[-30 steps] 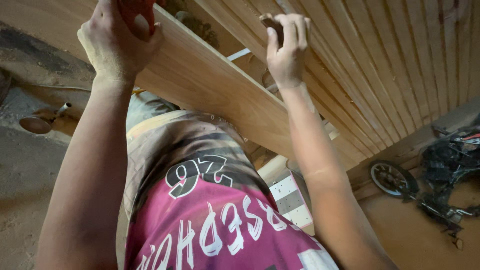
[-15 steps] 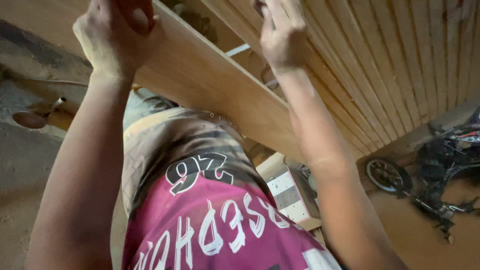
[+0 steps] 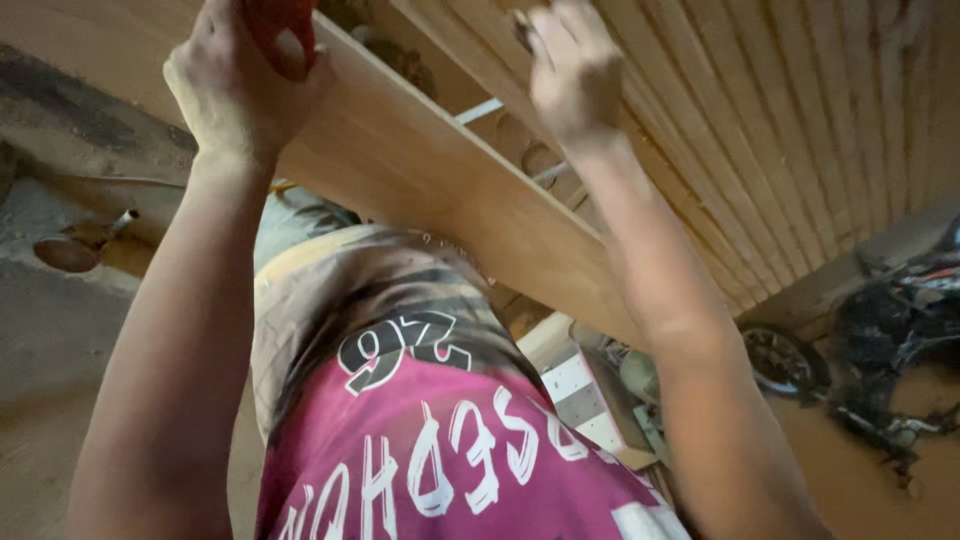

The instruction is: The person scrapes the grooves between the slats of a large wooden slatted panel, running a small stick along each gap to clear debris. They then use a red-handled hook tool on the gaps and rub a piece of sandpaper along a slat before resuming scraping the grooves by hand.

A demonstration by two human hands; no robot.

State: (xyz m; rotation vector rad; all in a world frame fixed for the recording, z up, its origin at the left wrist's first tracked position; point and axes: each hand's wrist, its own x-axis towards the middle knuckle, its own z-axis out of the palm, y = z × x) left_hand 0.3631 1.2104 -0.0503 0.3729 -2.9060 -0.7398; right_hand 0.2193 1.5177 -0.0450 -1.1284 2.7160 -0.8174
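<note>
My left hand (image 3: 240,90) is raised and closed around a red handle-like object (image 3: 285,30), pressed against the face of a long pale wooden plank (image 3: 450,190). The plank runs diagonally from the top middle down to the right. My right hand (image 3: 570,70) is up by the plank's upper edge, where it meets a slatted wooden panel (image 3: 800,130). Its fingers are bunched together and blurred, with a small dark bit at the fingertips. My maroon and camouflage shirt (image 3: 420,430) fills the lower middle.
A dark motorcycle (image 3: 900,330) with its wheel (image 3: 785,360) stands at the right on a brown floor. A white boxy thing (image 3: 590,400) lies below the plank. A round brown object (image 3: 65,250) sits at the far left on a grey surface.
Both hands have moved up toward the top of the view. My right hand has shifted along the plank's upper edge and is now blurred.
</note>
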